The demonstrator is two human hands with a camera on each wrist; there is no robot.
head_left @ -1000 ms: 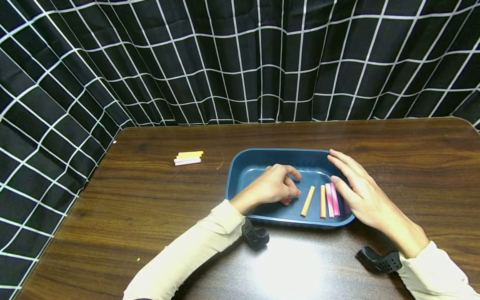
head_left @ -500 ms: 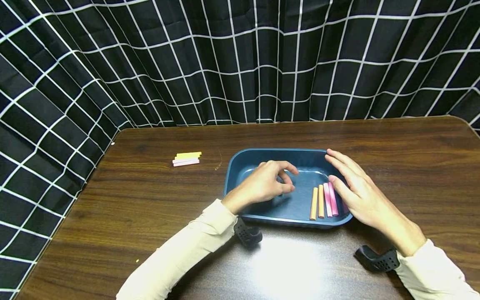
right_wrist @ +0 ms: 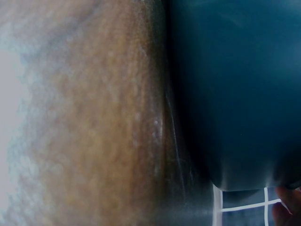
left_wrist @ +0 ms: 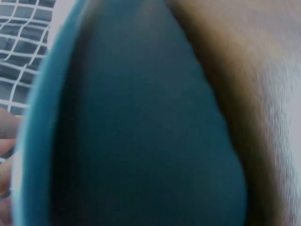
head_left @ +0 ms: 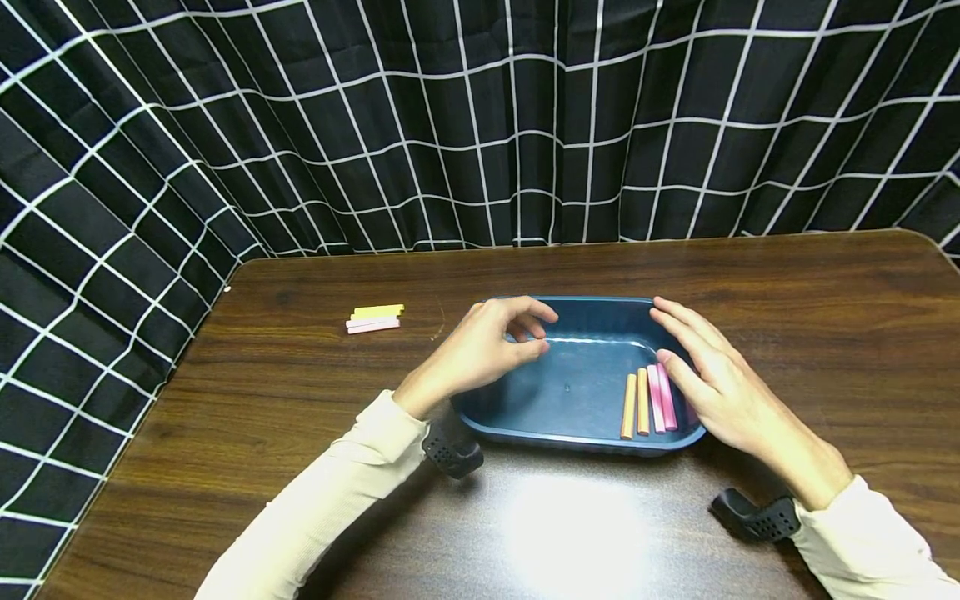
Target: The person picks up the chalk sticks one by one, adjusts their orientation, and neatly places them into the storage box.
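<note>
One wood-grain bench (head_left: pixel 262 392), bearing one blue tray (head_left: pixel 555 408). Over its left end, left hand (head_left: pixel 491 342), fingers bent, parted from the thumb; at its right end, right hand (head_left: pixel 720 387), fingers outstretched. Inside, rightward, two orange chalk sticks (head_left: pixel 642 402) beside two pink chalk sticks (head_left: pixel 656 400); left of the tray, yellow chalk (head_left: pixel 378 311) and pale-pink chalk (head_left: pixel 374 325).

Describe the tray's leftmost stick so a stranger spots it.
Find the blue tray on the table. Sticks lie side by side near its right end. The leftmost stick is orange like its neighbour, but has bare tray on its left.
</note>
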